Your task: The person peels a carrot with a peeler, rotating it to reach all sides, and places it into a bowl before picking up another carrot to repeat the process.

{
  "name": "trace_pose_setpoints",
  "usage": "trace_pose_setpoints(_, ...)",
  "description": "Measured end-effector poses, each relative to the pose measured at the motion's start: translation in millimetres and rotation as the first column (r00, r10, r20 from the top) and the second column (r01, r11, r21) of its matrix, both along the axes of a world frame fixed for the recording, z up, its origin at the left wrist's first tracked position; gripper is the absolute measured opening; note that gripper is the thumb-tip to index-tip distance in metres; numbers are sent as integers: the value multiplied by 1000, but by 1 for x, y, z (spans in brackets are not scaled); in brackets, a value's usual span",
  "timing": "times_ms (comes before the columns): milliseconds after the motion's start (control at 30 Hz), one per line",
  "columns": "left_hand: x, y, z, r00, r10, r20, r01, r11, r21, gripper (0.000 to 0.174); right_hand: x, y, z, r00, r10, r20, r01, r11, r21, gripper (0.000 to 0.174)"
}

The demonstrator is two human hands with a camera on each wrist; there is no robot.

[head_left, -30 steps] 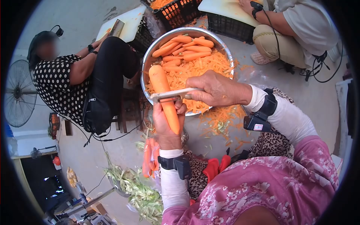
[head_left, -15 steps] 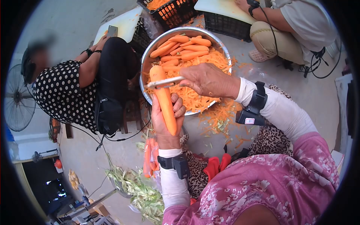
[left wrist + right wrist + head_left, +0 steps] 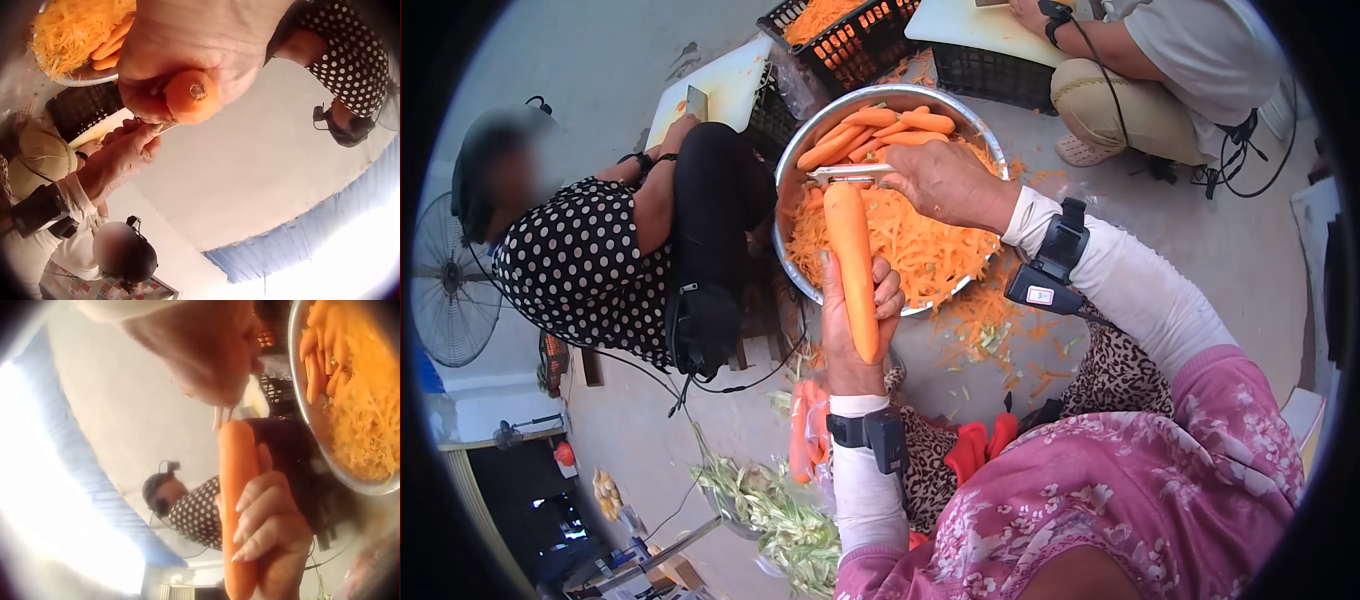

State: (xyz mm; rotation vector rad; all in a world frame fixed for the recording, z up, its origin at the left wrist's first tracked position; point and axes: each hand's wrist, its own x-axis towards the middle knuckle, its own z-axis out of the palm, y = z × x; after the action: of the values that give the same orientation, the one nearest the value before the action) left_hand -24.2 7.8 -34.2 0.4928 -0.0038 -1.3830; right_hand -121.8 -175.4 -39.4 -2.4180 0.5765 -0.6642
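Over a metal basin point(image 3: 983, 128), my left hand point(image 3: 840, 338) grips a thick peeled-looking carrot point(image 3: 852, 240) by its lower half, fingers wrapped round one side. The carrot's cut end point(image 3: 197, 92) faces the left wrist camera. My right hand point(image 3: 952, 182) holds the handle of a peeler point(image 3: 840, 172), whose head lies just beyond the carrot's far tip. In the right wrist view the peeler shows only partly under the hand. Orange shavings point(image 3: 930, 250) fill the near side of the basin, and several whole carrots point(image 3: 830, 150) lie at its far side.
A person in a dotted shirt point(image 3: 590, 250) sits left at a white board point(image 3: 725, 85) with a knife. Another person point(image 3: 1200, 60) crouches at the far right by a second board point(image 3: 990, 30). A black crate point(image 3: 870, 45) stands behind the basin; husks point(image 3: 790, 530) lie at front left.
My right hand has moved the peeler away from me along the carrot, from its middle to beyond its far tip. The left hand keeps its grip, the carrot now slightly lower and more upright.
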Motion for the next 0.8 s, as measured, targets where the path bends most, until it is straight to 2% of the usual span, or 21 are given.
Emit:
trace_pose_setpoints(33, 0, 0, 0, 1000, 1, -4, -1, 1000, 0, 46, 2, -3, -3, 1000, -3, 2, 3, 1000, 0, 30)
trace_pose_setpoints(100, 0, 2, 0, 1000, 0, 27, 1, 1000, -17, 44, 8, -9, 1, 995, 85, 56, -98, 949, 300, 25)
trace_pose_setpoints(133, 1, 2, 0, 998, 2, 55, 0, 999, -35, 43, 5, -8, 6, 995, 83, 58, -96, 949, 300, 25)
trace_pose_setpoints(167, 0, 1, 0, 998, 0, 56, 2, 999, -35, 43, 0, -8, 12, 998, 62, 5, -52, 790, 610, 25)
trace_pose_setpoints(200, 0, 0, 0, 998, -5, 68, 8, 999, -37, 42, -2, -7, 19, 997, 61, -50, 10, 537, 844, 25)
trace_pose_setpoints(233, 0, 0, 1, 997, -10, 79, 13, 999, -37, 42, -3, -7, 19, 997, 62, -51, 10, 537, 843, 25)
trace_pose_setpoints(300, 0, -1, 1, 996, -8, 91, 11, 999, -37, 42, -5, -7, 17, 999, 46, -18, 0, 377, 926, 25)
trace_pose_setpoints(333, 0, -1, 1, 995, -7, 102, 11, 999, -37, 42, -3, -7, 12, 999, 47, -19, -1, 377, 926, 25)
trace_pose_setpoints(400, -1, -1, 4, 995, 8, 103, -7, 1000, -9, 42, 2, -5, 5, 994, 8, 108, -70, 810, 583, 23)
trace_pose_setpoints(433, -1, -1, 5, 994, 22, 104, -24, 999, 20, 41, 0, -3, 7, 994, 9, 107, -70, 809, 584, 23)
trace_pose_setpoints(467, 0, 0, 4, 994, 24, 103, -26, 999, 21, 41, -4, 0, 8, 987, -41, 154, -23, 919, 393, 25)
trace_pose_setpoints(500, 1, 0, 2, 992, 33, 121, -40, 998, 54, 40, -7, 3, 14, 974, -79, 211, 40, 982, 186, 26)
trace_pose_setpoints(533, 2, 0, 0, 989, 41, 139, -53, 995, 86, 39, -9, 4, 16, 974, -78, 211, 38, 982, 187, 26)
trace_pose_setpoints(567, 2, 0, 0, 989, 43, 138, -55, 995, 86, 39, -11, 4, 18, 979, -30, 203, -27, 961, 274, 27)
trace_pose_setpoints(600, 2, 0, 1, 912, 10, 411, -99, 975, 198, 37, -12, 4, 20, 980, 19, 199, -91, 929, 358, 28)
trace_pose_setpoints(633, 3, -1, 2, 762, -60, 645, -171, 942, 290, 36, -13, 7, 22, 980, 19, 200, -91, 929, 358, 28)
trace_pose_setpoints(667, -1, -5, 3, 761, -62, 645, -170, 942, 291, 36, -14, 12, 24, 984, 61, 170, -113, 942, 316, 29)
trace_pose_setpoints(700, -8, -11, 5, 484, -4, 875, -296, 940, 168, 36, -15, 15, 25, 985, 100, 138, -135, 953, 273, 31)
trace_pose_setpoints(733, -12, -16, 5, 142, 50, 989, -371, 929, 7, 37, -15, 16, 25, 986, 98, 137, -133, 953, 273, 31)
trace_pose_setpoints(767, -7, -15, -3, 95, 37, 995, -386, 922, 2, 49, -15, 16, 26, 989, 77, 128, -112, 951, 287, 30)
trace_pose_setpoints(800, -9, -11, 9, 245, -93, 965, -330, 928, 173, 51, -15, 17, 26, 991, 60, 119, -93, 949, 301, 29)
